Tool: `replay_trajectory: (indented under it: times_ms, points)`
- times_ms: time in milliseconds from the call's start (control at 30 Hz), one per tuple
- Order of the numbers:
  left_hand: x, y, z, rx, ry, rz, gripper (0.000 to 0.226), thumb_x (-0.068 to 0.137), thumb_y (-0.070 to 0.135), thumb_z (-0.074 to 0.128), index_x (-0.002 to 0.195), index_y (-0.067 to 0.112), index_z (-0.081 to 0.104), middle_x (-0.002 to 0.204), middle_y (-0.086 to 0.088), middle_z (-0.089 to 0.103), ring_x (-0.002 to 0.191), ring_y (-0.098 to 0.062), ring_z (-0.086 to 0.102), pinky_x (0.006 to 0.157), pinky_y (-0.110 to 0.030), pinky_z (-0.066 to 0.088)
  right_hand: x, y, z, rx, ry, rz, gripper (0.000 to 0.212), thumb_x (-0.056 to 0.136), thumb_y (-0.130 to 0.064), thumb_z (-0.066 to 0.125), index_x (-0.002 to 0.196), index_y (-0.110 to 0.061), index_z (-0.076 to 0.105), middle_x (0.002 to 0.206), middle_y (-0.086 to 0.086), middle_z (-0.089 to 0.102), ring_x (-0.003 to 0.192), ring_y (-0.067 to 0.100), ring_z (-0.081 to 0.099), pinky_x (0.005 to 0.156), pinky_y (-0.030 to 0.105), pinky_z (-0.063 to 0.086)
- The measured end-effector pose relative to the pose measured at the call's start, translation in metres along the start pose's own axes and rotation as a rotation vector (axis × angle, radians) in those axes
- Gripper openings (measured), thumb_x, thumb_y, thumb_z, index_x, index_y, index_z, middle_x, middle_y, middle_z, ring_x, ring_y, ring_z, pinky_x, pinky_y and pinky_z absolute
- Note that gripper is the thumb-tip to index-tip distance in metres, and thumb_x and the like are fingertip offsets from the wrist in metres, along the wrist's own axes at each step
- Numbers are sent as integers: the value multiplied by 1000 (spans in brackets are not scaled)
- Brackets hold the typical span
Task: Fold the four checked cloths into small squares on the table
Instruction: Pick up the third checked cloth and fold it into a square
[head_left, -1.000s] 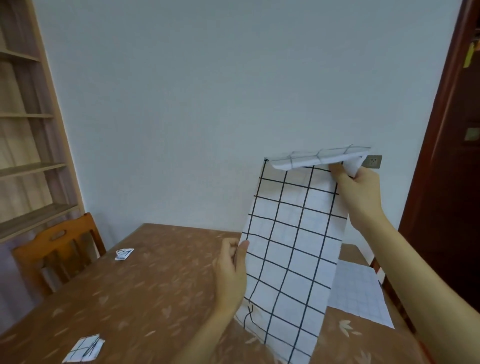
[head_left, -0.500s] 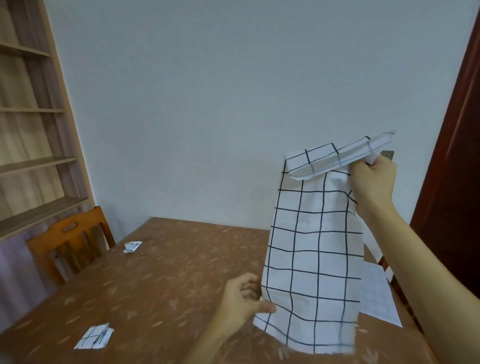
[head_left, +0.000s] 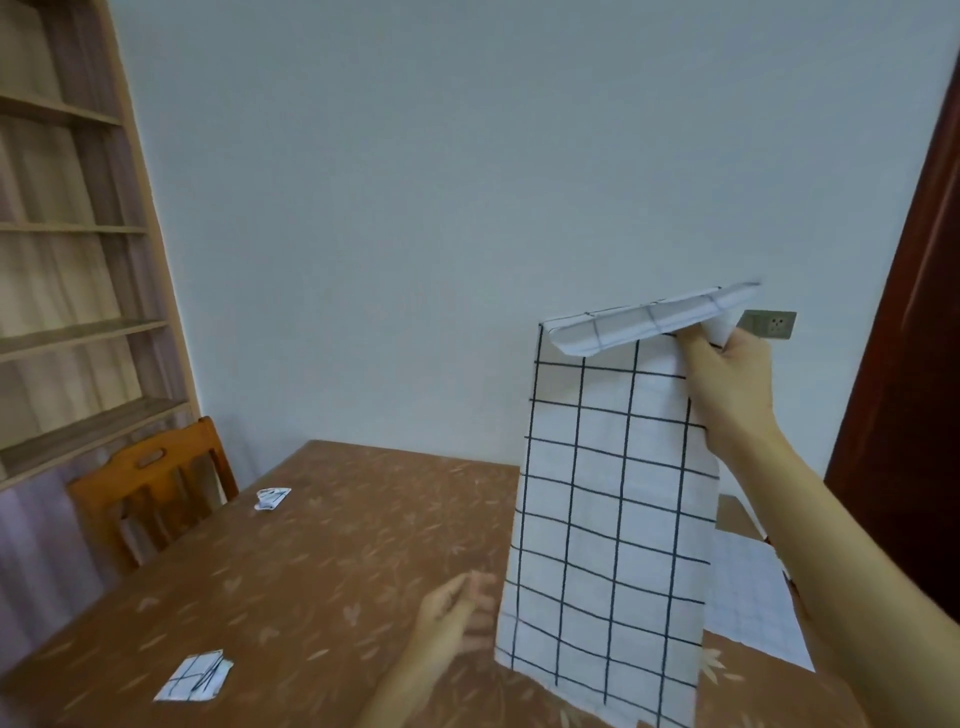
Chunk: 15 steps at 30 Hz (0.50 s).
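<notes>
A white cloth with a large black check (head_left: 613, 509) hangs upright over the right side of the brown table (head_left: 337, 545). My right hand (head_left: 727, 379) grips its top right corner, and the top edge flops forward. My left hand (head_left: 457, 618) is low at the cloth's lower left edge, with its fingers against the edge. Motion blur hides whether they pinch it. A small folded checked square (head_left: 195, 675) lies near the table's front left. Another small folded piece (head_left: 271, 498) lies by the far left edge. A fine-checked cloth (head_left: 748, 597) lies flat behind the hanging one.
A wooden chair (head_left: 150, 483) stands at the table's left side, below a tall wooden shelf unit (head_left: 67, 260). Behind the table is a plain wall with a socket (head_left: 768, 325). A dark red door frame (head_left: 909, 364) stands on the right.
My left hand has slid down the cloth's left edge from mid height to near the bottom. The cloth has shifted right and swung to hang flatter, and my right hand still holds the top.
</notes>
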<state>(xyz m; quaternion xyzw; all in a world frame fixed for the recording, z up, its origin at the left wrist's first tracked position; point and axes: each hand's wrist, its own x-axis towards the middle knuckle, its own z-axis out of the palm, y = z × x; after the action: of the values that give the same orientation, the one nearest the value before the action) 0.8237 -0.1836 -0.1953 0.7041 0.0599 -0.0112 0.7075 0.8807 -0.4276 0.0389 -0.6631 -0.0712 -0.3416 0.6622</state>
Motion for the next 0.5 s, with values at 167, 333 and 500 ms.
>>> replay_trajectory:
  times_ms: [167, 333, 500]
  points:
    - [4, 41, 3, 84, -154, 163, 43, 84, 14, 78, 124, 21, 63, 110, -3, 76, 102, -18, 74, 85, -29, 60, -12, 5, 9, -63, -61, -9, 40, 93, -9, 56, 61, -18, 34, 55, -5, 24, 39, 3, 19, 40, 18, 15]
    - [4, 86, 25, 140, -86, 312, 83, 58, 50, 84, 133, 30, 52, 126, 14, 60, 115, -6, 61, 80, -17, 55, -21, 2, 6, -69, -154, 38, 30, 88, 4, 50, 61, -9, 45, 46, -9, 39, 33, -1, 30, 39, 16, 28]
    - [21, 121, 38, 107, -17, 386, 91, 56, 43, 91, 133, 33, 46, 121, 8, 59, 106, -12, 66, 71, -19, 59, -24, 1, 1, -17, -266, 61, 28, 89, 6, 54, 74, -13, 69, 65, -12, 70, 57, -2, 65, 54, 14, 50]
